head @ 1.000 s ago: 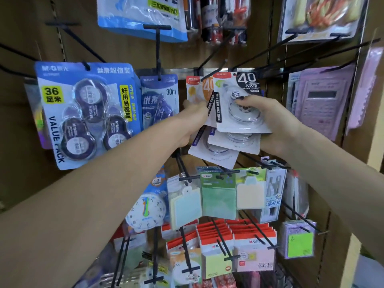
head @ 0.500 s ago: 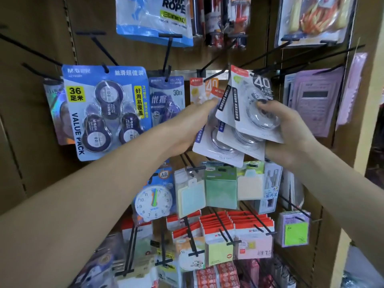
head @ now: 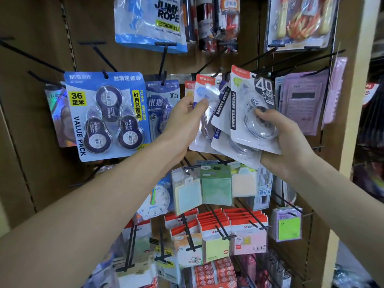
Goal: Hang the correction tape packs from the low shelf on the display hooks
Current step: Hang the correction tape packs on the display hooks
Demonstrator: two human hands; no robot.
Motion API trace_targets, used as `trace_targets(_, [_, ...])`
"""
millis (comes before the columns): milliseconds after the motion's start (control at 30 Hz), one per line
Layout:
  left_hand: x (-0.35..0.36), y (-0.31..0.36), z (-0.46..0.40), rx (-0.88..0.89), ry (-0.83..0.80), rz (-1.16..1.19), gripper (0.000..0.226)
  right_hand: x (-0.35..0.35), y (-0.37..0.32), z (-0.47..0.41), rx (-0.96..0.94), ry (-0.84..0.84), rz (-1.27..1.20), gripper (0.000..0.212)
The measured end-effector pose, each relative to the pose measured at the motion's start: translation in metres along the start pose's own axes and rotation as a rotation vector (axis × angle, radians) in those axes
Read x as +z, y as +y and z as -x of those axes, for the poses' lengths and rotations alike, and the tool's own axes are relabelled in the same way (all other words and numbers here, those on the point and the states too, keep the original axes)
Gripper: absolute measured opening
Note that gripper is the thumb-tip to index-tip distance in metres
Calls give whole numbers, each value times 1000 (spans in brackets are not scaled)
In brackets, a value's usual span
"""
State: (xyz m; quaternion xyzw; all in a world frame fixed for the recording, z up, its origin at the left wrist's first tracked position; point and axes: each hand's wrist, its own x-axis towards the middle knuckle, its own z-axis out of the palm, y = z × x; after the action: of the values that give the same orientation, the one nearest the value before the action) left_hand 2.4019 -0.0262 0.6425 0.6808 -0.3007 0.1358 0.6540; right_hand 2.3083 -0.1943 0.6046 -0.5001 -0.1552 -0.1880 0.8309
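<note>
The fanned correction tape packs point(head: 252, 113), likely light, stiff, slick-blistered cards best held by their edges, sit right of the blue value pack point(head: 108, 115), the right hand point(head: 284, 142) gripping them while the left hand point(head: 182, 121) pinches one pack.

We are reaching both bare forearms up and forward, the left arm crossing from the lower left and the right arm from the lower right. Our left hand point(head: 182, 121) is pinching a pack between thumb and curled fingers. Our right hand point(head: 284, 140) is cupping packs from below, thumb pressing on the front one.
</note>
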Motion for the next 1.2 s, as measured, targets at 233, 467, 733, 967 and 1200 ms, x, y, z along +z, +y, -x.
trace_targets(233, [8, 13, 0, -8, -12, 54, 17, 3, -13, 1, -76, -5, 44, 36])
trace_targets(467, [13, 14, -1, 6, 2, 68, 19, 2, -17, -1, -85, -49, 59, 40])
trace_targets(733, [9, 2, 4, 21, 7, 50, 39, -5, -12, 2, -63, -55, 86, 25])
trace_targets(967, [9, 6, -5, 6, 54, 116, 17, 6, -15, -6, -88, -34, 61, 21])
trace_targets(1200, [7, 12, -10, 24, 42, 73, 29, 6, -15, -7, -108, -17, 76, 18])
